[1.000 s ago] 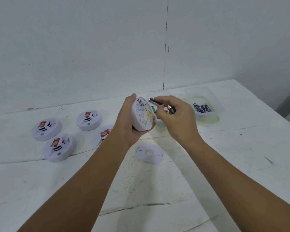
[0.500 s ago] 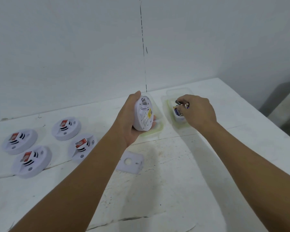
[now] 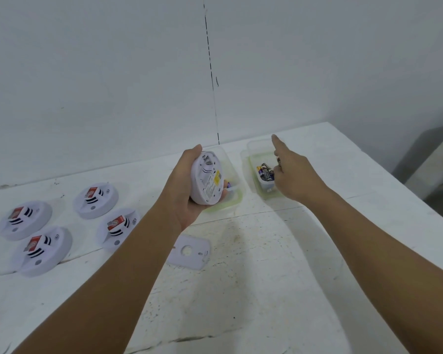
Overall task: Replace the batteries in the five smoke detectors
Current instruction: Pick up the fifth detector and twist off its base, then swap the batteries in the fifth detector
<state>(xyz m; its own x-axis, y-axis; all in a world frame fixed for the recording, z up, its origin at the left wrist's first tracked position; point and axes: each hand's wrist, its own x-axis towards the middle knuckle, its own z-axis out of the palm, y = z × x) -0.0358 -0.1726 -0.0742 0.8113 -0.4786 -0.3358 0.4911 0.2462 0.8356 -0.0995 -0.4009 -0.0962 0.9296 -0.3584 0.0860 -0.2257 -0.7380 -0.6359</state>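
White table (image 3: 279, 290): left hand (image 3: 187, 192) grips opened detector (image 3: 207, 178) aloft; right hand (image 3: 296, 175), having carried the old batteries right, reaches into far tray (image 3: 253, 154), grip unclear — swap underway, four detectors (image 3: 62, 226) untouched left.

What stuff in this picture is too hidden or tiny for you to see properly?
- Head view: the held smoke detector covers part of the left container, so its contents cannot be counted.
- The right hand covers part of the batteries in the right container; whether its curled fingers pinch one is unclear.
- The yellow label print is too small to read.
- The left hand hides the detector's front.
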